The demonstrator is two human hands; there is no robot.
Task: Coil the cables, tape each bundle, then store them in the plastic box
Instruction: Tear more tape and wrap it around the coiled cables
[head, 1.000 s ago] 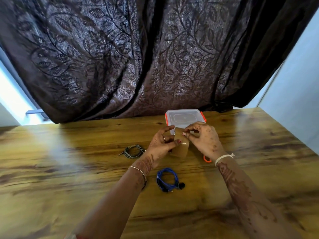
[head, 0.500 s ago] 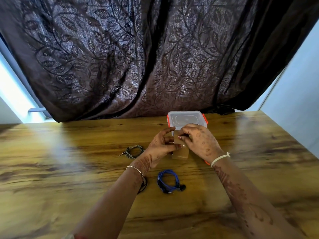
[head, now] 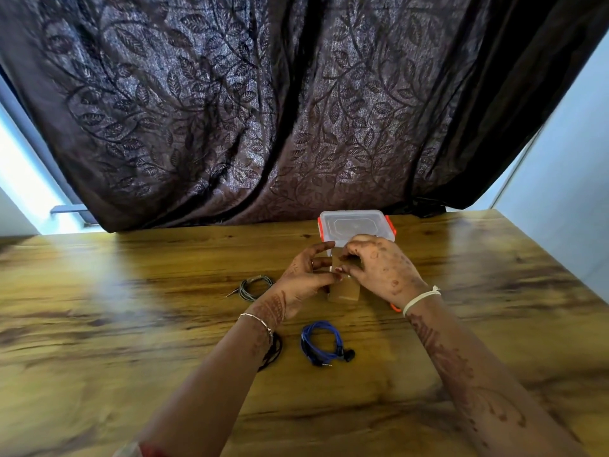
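Both my hands hold a roll of brown tape upright above the table's middle. My left hand grips its left side with thumb and fingers. My right hand pinches at the roll's top edge with curled fingertips. A coiled blue cable lies on the wood just below my hands. A coiled grey cable rests to the left. A black cable is partly hidden under my left wrist. The clear plastic box, lid on with orange clips, stands right behind my hands.
The wooden table stretches wide on both sides. A dark leaf-patterned curtain hangs behind its far edge. An orange object peeks out beside my right wrist. A pale wall lies at the right.
My hands with the tape roll have drawn closer together and slightly toward the box. My right fingers moved down onto the roll's edge. The cables have not moved.
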